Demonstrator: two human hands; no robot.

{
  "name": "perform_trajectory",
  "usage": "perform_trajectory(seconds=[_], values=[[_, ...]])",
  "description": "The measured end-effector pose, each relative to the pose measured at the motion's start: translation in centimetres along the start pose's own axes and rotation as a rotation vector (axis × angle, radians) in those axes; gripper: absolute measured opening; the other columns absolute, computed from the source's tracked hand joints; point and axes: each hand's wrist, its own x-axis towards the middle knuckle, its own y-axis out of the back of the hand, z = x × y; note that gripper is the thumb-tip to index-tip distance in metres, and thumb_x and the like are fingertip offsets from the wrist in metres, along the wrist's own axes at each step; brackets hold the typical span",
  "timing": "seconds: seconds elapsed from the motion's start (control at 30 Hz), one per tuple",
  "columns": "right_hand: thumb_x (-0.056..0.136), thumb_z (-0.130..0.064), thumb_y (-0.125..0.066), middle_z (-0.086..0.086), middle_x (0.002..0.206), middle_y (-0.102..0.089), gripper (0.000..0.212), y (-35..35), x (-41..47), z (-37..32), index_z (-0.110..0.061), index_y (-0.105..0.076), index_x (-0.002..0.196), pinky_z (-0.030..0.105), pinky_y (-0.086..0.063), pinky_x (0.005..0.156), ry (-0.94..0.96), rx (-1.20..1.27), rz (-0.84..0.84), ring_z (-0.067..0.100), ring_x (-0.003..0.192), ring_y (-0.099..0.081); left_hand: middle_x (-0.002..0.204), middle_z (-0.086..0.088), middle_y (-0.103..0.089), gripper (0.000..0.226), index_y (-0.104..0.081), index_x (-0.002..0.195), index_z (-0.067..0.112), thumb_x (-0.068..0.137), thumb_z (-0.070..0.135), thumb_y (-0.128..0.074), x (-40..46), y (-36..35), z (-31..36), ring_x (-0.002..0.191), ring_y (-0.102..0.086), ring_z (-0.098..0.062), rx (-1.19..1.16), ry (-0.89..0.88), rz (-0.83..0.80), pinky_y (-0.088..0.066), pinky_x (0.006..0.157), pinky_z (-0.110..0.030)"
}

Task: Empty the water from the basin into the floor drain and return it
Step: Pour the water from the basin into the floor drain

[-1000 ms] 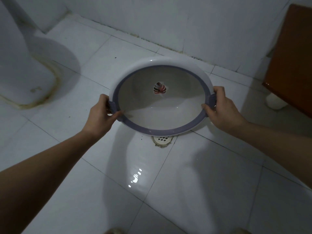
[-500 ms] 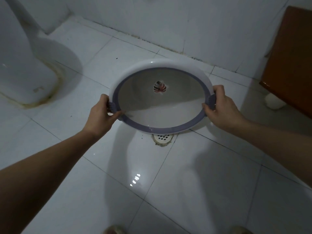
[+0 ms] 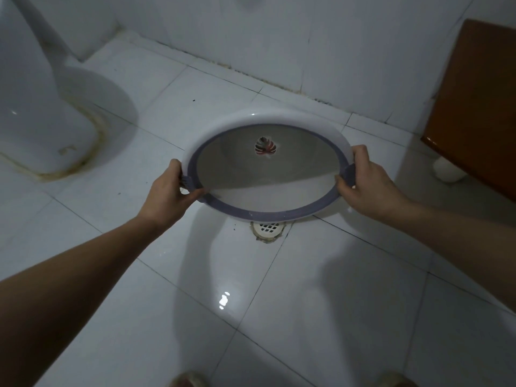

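Note:
A round white basin [image 3: 251, 118] with a grey-purple rim and a leaf picture on its bottom is tilted steeply toward me, its low edge just above the floor drain [image 3: 268, 229]. My left hand [image 3: 170, 194] grips the basin's left handle and my right hand [image 3: 368, 181] grips its right handle. The inside of the basin looks empty. The drain is a white grate set in the white tiles, half hidden behind the basin's rim.
A white toilet base [image 3: 42, 107] stands at the left with a stained seam around it. A brown wooden cabinet [image 3: 480, 101] on a white foot stands at the right. The tiled wall [image 3: 279, 37] runs close behind the basin. The floor tiles are wet and shiny.
The basin and both hands have barely moved relative to the drain. The view has shifted slightly, so the scene sits a little lower in the frame.

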Motion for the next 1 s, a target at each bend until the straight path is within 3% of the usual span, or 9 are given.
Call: perform_trajectory(seconds=[0.23,0.4,0.67,0.83,1.0], values=[[0.095,-0.013,-0.058,0.01,0.095,-0.058,0.032,0.5,-0.3,-0.5,-0.018,-0.031,0.11,0.038,-0.054,0.062,0.019,-0.03,-0.014,0.029,0.077,-0.062,0.119,-0.008,-0.062,0.049,-0.047,0.118,0.013,0.084,0.03,-0.079,-0.2,0.2,-0.2,0.096,-0.06,-0.025,0.023,-0.02,-0.013,-0.05,0.073,-0.029],[0.094,-0.015,-0.059,0.011,0.093,-0.058,0.034,0.7,-0.4,-0.7,-0.012,-0.034,0.118,0.038,-0.05,0.059,0.034,-0.084,0.011,0.032,0.075,-0.061,0.121,-0.01,-0.062,0.058,-0.049,0.127,0.011,0.083,0.032,-0.08,-0.4,0.6,-0.3,0.101,-0.061,-0.03,0.048,-0.046,-0.023,-0.054,0.078,-0.035],[0.093,-0.018,-0.06,0.018,0.093,-0.064,0.038,1.2,-0.7,-1.1,-0.01,-0.034,0.119,0.048,-0.056,0.061,0.092,-0.152,0.025,0.038,0.073,-0.064,0.125,-0.006,-0.067,0.065,-0.054,0.136,0.018,0.08,0.036,-0.081,-1.1,1.5,-0.4,0.103,-0.065,-0.027,0.041,-0.073,-0.038,-0.057,0.084,-0.037],[0.094,-0.019,-0.059,0.017,0.093,-0.063,0.037,1.4,-0.8,-1.5,-0.011,-0.034,0.12,0.042,-0.054,0.059,0.092,-0.169,0.027,0.036,0.072,-0.063,0.117,-0.006,-0.072,0.059,-0.063,0.129,0.017,0.077,0.033,-0.085,-1.2,1.6,0.1,0.098,-0.068,-0.027,0.061,-0.1,-0.027,-0.053,0.081,-0.032],[0.094,-0.02,-0.059,0.016,0.093,-0.063,0.037,1.6,-0.7,-1.6,-0.013,-0.033,0.119,0.05,-0.057,0.061,0.106,-0.159,0.027,0.036,0.072,-0.064,0.115,-0.003,-0.072,0.051,-0.064,0.121,0.029,0.075,0.036,-0.085,-0.9,1.8,-0.2,0.097,-0.069,-0.026,0.054,-0.095,-0.01,-0.054,0.081,-0.033]])
